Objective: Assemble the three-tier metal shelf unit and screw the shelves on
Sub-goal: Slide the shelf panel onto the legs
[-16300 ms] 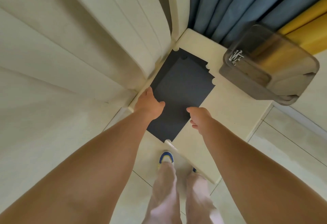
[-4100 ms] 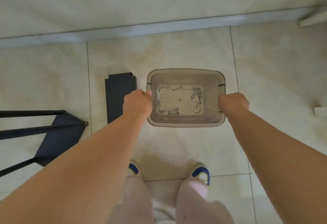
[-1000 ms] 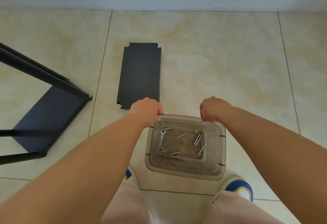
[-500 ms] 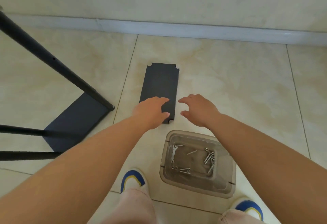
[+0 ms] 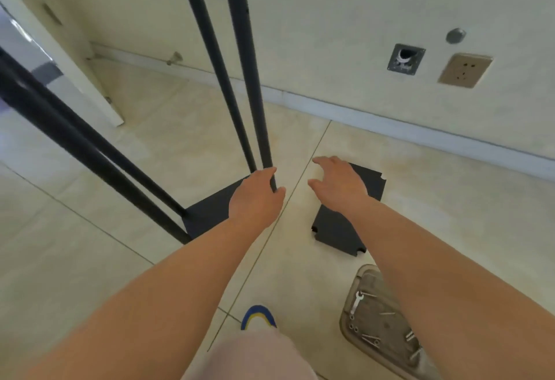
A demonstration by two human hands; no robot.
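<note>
1. My left hand (image 5: 255, 196) is at the nearest upright post (image 5: 258, 103) of the shelf frame. The thumb and fingers are parted around the post low down, touching or nearly touching it. I cannot tell whether the grip has closed.
2. My right hand (image 5: 336, 184) hovers with fingers spread and relaxed, holding nothing. It hangs above the far end of the loose shelf panel (image 5: 339, 229), apart from it.
3. The post lies straight ahead of my left hand, and its long axis runs up and away from me toward the wall. A second post (image 5: 216, 58) stands just beside it on the left, and two more (image 5: 84, 154) slant off to my far left. All four meet the fitted bottom shelf (image 5: 207, 214) on the floor.
4. My left hand is clearly the nearer one to the frame. My right is the nearer one to the loose panel, which lies flat on the tiles to the right of the frame, long axis running away from me and a little rightward.
5. I judge the next move to be steadying the frame with my left hand, so the post's lean matters most.
6. The clear bin (image 5: 387, 328) with screws and a small wrench (image 5: 356, 301) sits by my right forearm, near my shoe (image 5: 258, 316).
7. I can read no brand, label or writing anywhere. The wall socket (image 5: 464, 70) is plain.
</note>
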